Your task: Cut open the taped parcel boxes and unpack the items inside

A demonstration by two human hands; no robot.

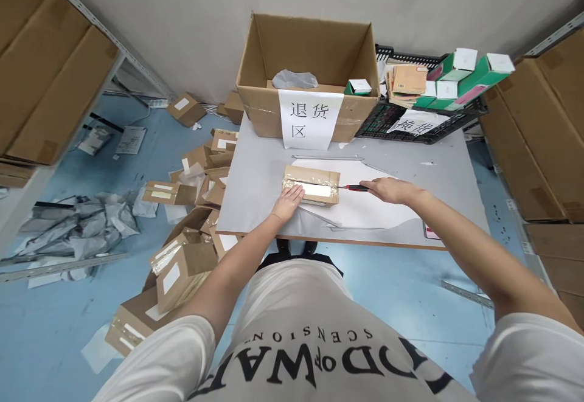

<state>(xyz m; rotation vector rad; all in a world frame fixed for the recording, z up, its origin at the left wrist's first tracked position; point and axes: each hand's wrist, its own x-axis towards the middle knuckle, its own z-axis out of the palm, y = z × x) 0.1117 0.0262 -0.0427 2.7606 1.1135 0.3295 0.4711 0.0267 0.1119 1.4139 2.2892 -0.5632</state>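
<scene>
A small taped parcel [312,185] lies near the front edge of a grey table [255,177]; the left hand [287,201] presses flat on its corner, fingers together, while the right hand [387,190] is curled round a red-handled knife [356,188] touching its end. Behind stand an open cardboard box [310,73] with a paper sign [309,119] and a black crate [410,125]. Parcels [182,262] litter the blue floor [55,317] on the left.

warehouse returns room | shelved cartons [50,67] | labelled returns box [310,79] | floor parcels [182,256]
</scene>
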